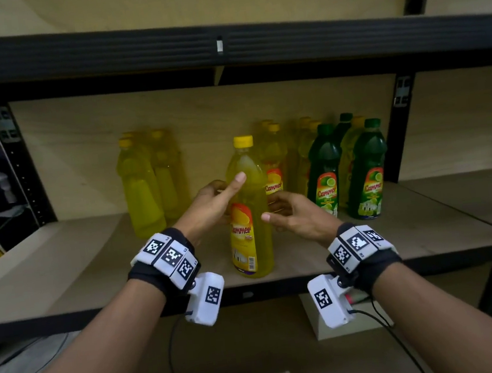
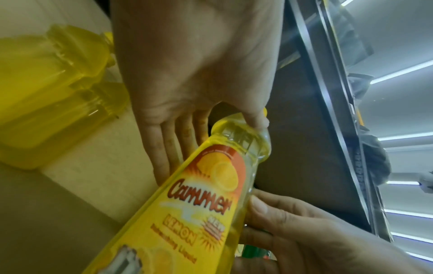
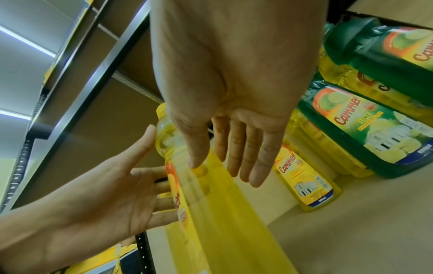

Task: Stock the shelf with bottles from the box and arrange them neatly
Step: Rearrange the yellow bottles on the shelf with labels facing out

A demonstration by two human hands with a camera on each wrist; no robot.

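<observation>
Head view: yellow bottle (image 1: 249, 216) upright on shelf (image 1: 425, 228) between relaxed left hand (image 1: 210, 203) and right hand (image 1: 295, 216).

The wooden shelf (image 1: 89, 263) carries one yellow bottle (image 1: 249, 216) standing near its front edge, more yellow bottles (image 1: 142, 191) at 11 o'clock, green bottles (image 1: 365, 173) at 2 o'clock.

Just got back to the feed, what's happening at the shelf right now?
A person is setting a yellow lemon bottle upright near the shelf's front edge. The left hand and right hand flank it with straight fingers, the left thumb against its shoulder. Other yellow bottles and green lime bottles stand in rows behind it.
</observation>
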